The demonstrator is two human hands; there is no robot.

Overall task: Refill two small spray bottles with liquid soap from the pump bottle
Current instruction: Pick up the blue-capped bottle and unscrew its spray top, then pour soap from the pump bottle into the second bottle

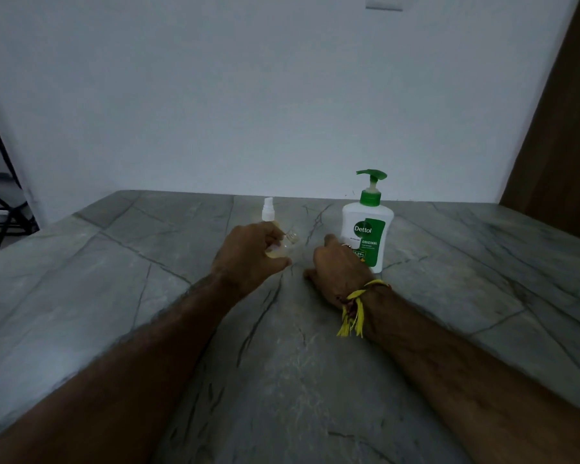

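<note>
Left hand is curled around a small clear spray bottle, fingers wrapped over its body, thumb under it, and the bottle is tipped so its open threaded neck points up and to the right; a little pale yellowish liquid sits in its lower end. It's held just above the marble worktop, about midway between the left and right edges and toward the far edge by the wall. Right behind that hand stands the second spray bottle, upright, its white spray head on, yellowish liquid in its body. Right hand sits knuckles-up just in front of the Dettol pump bottle, fingers curled inward; whether they're pinching anything I cannot tell. A yellow thread band hangs at that wrist. The pump bottle stands upright near the far edge, green pump nozzle pointing left, right of both spray bottles.
</note>
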